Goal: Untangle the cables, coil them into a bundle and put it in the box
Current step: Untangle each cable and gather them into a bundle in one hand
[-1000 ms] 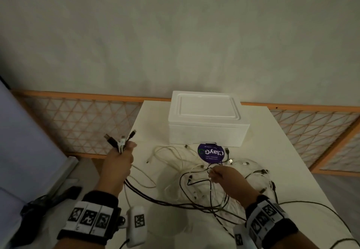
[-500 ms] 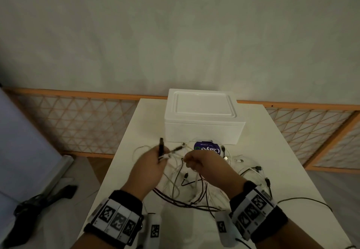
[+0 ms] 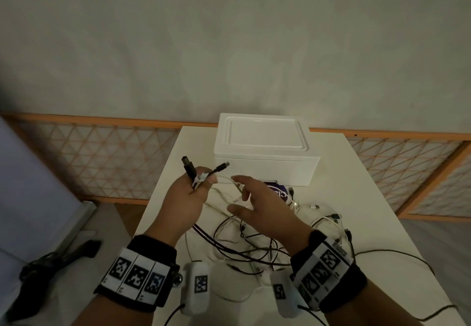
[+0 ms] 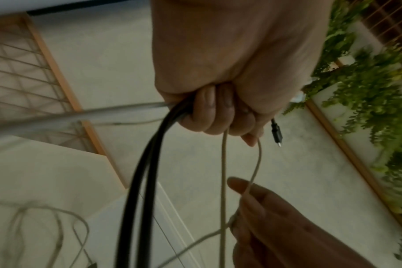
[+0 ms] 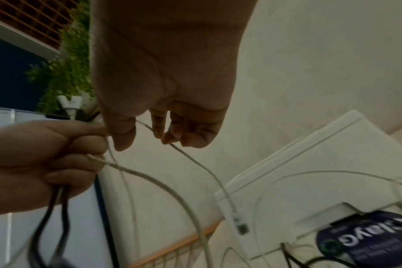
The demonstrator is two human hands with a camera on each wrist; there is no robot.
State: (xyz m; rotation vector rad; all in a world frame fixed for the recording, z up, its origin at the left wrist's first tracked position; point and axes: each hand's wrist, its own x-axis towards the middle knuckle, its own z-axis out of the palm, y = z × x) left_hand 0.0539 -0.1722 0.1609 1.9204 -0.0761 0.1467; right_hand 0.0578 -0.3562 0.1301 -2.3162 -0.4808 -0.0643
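White and black cables clenched in raised left hand; right hand splayed, touching one.

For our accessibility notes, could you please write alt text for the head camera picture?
A left hand grips a bunch of cable ends above a white table, while the right hand, fingers spread, hovers beside it over a tangle of black and white cables. A closed white box stands behind them.

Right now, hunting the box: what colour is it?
The box is plain white; head view.
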